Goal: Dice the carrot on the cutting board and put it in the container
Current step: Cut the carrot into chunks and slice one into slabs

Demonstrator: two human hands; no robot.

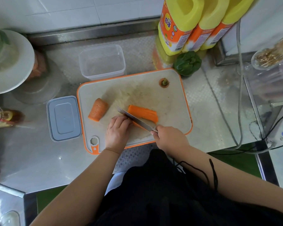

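Note:
An orange-rimmed cutting board (170,101) lies in the middle of the steel counter. On it are a carrot chunk (98,111) at the left, cut carrot slabs (144,113) in the middle and the carrot top (164,82) at the far right corner. My right hand (168,138) grips the handle of a knife (135,119) whose blade runs diagonally across a carrot piece. My left hand (117,132) holds that piece down with curled fingers right beside the blade, hiding most of it. A clear plastic container (102,61) stands just beyond the board.
A grey lid (64,118) lies left of the board. Yellow oil bottles (191,25) and a green pepper (187,62) stand at the back right. A white plate (10,62) and a dark bottle (2,117) are at the left. Cables (238,95) and glass jars sit at the right.

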